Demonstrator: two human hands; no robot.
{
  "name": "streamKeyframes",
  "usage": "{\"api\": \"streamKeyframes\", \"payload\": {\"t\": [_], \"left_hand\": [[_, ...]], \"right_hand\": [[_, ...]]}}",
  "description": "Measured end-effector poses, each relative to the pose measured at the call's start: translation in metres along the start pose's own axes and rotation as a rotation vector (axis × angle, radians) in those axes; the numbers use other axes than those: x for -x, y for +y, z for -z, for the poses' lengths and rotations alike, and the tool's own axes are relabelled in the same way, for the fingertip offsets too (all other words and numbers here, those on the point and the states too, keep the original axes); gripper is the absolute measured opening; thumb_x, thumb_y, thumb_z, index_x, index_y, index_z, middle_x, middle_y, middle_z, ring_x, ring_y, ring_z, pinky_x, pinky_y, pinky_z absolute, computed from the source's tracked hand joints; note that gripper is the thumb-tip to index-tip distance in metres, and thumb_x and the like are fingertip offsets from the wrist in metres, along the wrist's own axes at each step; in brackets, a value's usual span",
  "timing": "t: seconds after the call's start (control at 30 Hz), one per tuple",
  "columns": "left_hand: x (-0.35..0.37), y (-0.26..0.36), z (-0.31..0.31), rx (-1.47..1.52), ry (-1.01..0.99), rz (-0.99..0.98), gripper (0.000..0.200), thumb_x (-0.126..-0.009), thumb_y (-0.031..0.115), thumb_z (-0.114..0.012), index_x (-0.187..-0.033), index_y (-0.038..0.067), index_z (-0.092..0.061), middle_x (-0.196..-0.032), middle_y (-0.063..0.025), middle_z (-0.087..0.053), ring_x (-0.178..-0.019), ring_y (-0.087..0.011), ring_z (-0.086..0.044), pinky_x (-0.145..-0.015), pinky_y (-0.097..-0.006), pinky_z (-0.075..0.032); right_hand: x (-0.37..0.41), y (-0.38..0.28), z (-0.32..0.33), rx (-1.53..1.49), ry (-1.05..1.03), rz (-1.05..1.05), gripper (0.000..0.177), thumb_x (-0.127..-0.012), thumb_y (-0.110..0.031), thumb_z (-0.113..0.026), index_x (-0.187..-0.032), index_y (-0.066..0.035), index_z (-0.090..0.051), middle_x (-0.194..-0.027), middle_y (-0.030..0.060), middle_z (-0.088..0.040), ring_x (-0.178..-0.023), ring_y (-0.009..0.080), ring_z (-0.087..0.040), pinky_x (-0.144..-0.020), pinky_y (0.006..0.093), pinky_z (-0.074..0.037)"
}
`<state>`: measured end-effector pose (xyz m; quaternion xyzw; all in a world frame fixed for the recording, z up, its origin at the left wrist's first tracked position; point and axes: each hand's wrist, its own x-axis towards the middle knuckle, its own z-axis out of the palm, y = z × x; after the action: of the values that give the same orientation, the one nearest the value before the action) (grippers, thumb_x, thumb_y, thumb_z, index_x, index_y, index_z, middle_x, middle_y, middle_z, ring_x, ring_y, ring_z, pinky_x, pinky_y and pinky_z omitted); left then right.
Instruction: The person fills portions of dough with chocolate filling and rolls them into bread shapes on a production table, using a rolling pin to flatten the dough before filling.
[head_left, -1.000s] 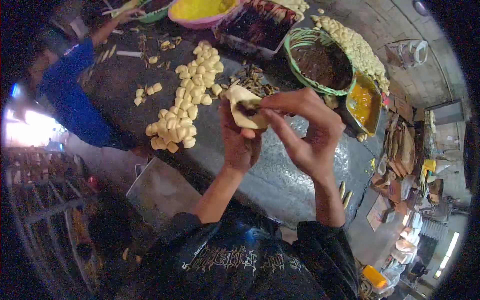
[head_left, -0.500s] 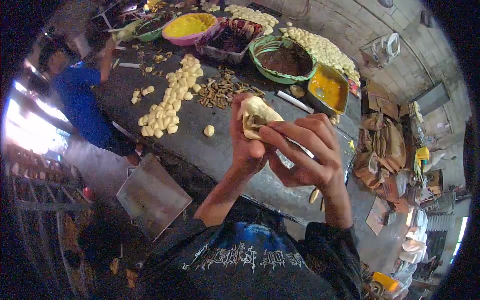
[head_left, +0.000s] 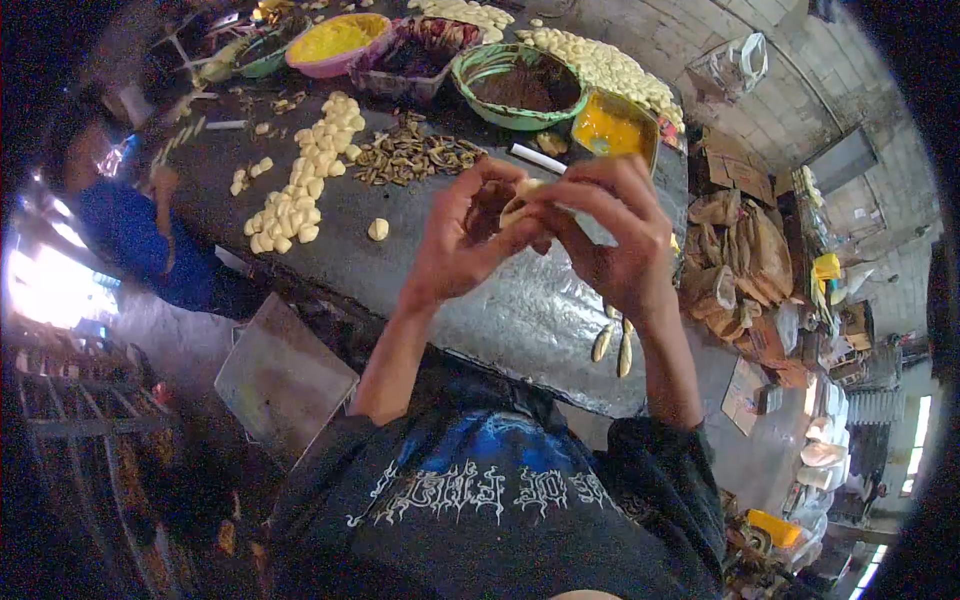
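Above the dark worktable (head_left: 530, 310), both hands hold one piece of dough (head_left: 520, 207) between them. My left hand (head_left: 455, 235) is curled around its left side, fingers bent. My right hand (head_left: 622, 232) pinches its upper right edge with thumb and fingertips. The fingers cover most of the dough, so whatever is inside it cannot be made out. Just beyond my hands lies a heap of brown strips (head_left: 415, 155). One dough ball (head_left: 378, 229) sits alone left of my left hand. A few long, slim dough pieces (head_left: 602, 343) lie below my right hand.
Many dough balls (head_left: 305, 180) form a band on the left. Farther back stand a green bowl (head_left: 530, 122) of brown paste, a container (head_left: 650, 150) with orange liquid, and a pink bowl (head_left: 335, 68). A person in blue (head_left: 135, 225) stands left; paper bags (head_left: 750, 240) hang right.
The dough was open, with a brown strip visible in it; now its edges are drawn together under my fingers. My hands are closer together, and the view has shifted.
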<state>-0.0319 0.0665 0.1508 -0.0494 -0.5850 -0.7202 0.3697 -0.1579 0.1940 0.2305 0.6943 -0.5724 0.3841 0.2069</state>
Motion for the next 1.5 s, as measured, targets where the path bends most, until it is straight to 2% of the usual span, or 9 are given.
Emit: {"api": "streamKeyframes", "payload": {"t": [0.43, 0.67, 0.83, 0.93, 1.13, 1.23, 1.3, 1.37, 1.5], "left_hand": [[0.01, -0.078, 0.073, -0.585, 0.056, 0.179, 0.017, -0.09, 0.014, -0.076, -0.096, -0.001, -0.069, -0.089, -0.0097, -0.075, -0.084, -0.0158, -0.073, -0.078, -0.0305, -0.059], [0.053, -0.191, 0.119, -0.558, -0.05, 0.757, 0.024, -0.084, 0.015, -0.08, -0.104, 0.003, -0.072, -0.08, -0.009, -0.074, -0.076, -0.0141, -0.072, -0.069, -0.0319, -0.057], [0.066, -0.23, 0.141, -0.891, -0.298, 0.705, 0.031, -0.084, 0.025, -0.079, -0.109, 0.007, -0.072, -0.095, -0.0114, -0.074, -0.085, -0.0323, -0.07, -0.08, -0.0403, -0.055], [0.055, -0.232, 0.139, -0.978, -0.146, 0.41, 0.031, -0.078, 0.021, -0.081, -0.104, 0.01, -0.071, -0.092, -0.0058, -0.071, -0.089, -0.0314, -0.063, -0.092, -0.0419, -0.046], [0.045, -0.241, 0.148, -0.867, -0.327, 0.477, 0.034, -0.077, 0.019, -0.082, -0.107, 0.011, -0.069, -0.093, -0.0044, -0.069, -0.085, -0.0262, -0.064, -0.086, -0.0387, -0.049], [0.048, -0.249, 0.152, -0.576, -0.322, 0.748, 0.032, -0.079, 0.019, -0.082, -0.106, 0.009, -0.07, -0.092, -0.0046, -0.071, -0.077, -0.0208, -0.066, -0.076, -0.034, -0.052], [0.048, -0.254, 0.157, -0.461, -0.215, 0.698, 0.03, -0.081, 0.019, -0.081, -0.107, 0.009, -0.07, -0.094, -0.0045, -0.073, -0.074, -0.0172, -0.067, -0.071, -0.0316, -0.053], [0.034, -0.237, 0.163, -0.492, -0.242, 0.728, 0.028, -0.084, 0.017, -0.079, -0.109, 0.008, -0.07, -0.101, -0.0045, -0.075, -0.079, -0.0153, -0.069, -0.073, -0.0302, -0.053], [0.031, -0.219, 0.172, -0.528, -0.106, 0.727, 0.026, -0.088, 0.016, -0.075, -0.112, 0.007, -0.07, -0.102, -0.0048, -0.075, -0.081, -0.0168, -0.069, -0.071, -0.0309, -0.052]], "right_hand": [[0.097, 0.047, -0.125, -0.205, -0.049, -0.716, 0.018, -0.086, -0.002, -0.072, -0.103, -0.003, -0.067, -0.094, 0.0165, -0.069, -0.082, 0.0313, -0.069, -0.073, 0.0376, -0.054], [0.192, 0.063, -0.207, -0.187, -0.202, -1.124, 0.028, -0.089, -0.008, -0.071, -0.116, -0.005, -0.064, -0.098, 0.017, -0.068, -0.085, 0.0351, -0.069, -0.074, 0.0412, -0.054], [0.238, 0.067, -0.247, -0.162, -0.187, -1.246, 0.039, -0.087, -0.015, -0.073, -0.124, -0.008, -0.063, -0.101, 0.0155, -0.068, -0.092, 0.038, -0.064, -0.081, 0.0452, -0.051], [0.241, 0.072, -0.25, 0.166, -0.253, -1.168, 0.039, -0.082, -0.022, -0.078, -0.117, -0.01, -0.065, -0.101, 0.0107, -0.066, -0.096, 0.0328, -0.058, -0.086, 0.0445, -0.045], [0.226, 0.077, -0.229, 0.267, -0.424, -1.28, 0.032, -0.085, -0.033, -0.076, -0.108, -0.012, -0.069, -0.099, 0.0072, -0.069, -0.094, 0.0309, -0.061, -0.086, 0.0425, -0.046], [0.259, 0.128, -0.207, -0.512, -0.184, -1.681, 0.028, -0.084, -0.027, -0.08, -0.101, -0.006, -0.073, -0.086, 0.0093, -0.072, -0.077, 0.0247, -0.067, -0.072, 0.0366, -0.051], [0.237, 0.172, -0.189, 0.077, -0.336, -1.4, 0.025, -0.089, -0.021, -0.073, -0.106, -0.003, -0.072, -0.087, 0.0148, -0.074, -0.074, 0.0233, -0.072, -0.07, 0.0342, -0.055], [0.232, 0.237, -0.193, 0.41, -0.201, -0.903, 0.025, -0.087, -0.015, -0.07, -0.108, -0.002, -0.071, -0.095, 0.0206, -0.072, -0.085, 0.0365, -0.07, -0.08, 0.0409, -0.055], [0.196, 0.346, -0.221, 0.682, -0.603, -0.649, 0.051, -0.09, -0.023, -0.068, -0.136, -0.008, -0.054, -0.133, 0.0178, -0.058, -0.123, 0.0395, -0.053, -0.102, 0.0496, -0.043]]}}
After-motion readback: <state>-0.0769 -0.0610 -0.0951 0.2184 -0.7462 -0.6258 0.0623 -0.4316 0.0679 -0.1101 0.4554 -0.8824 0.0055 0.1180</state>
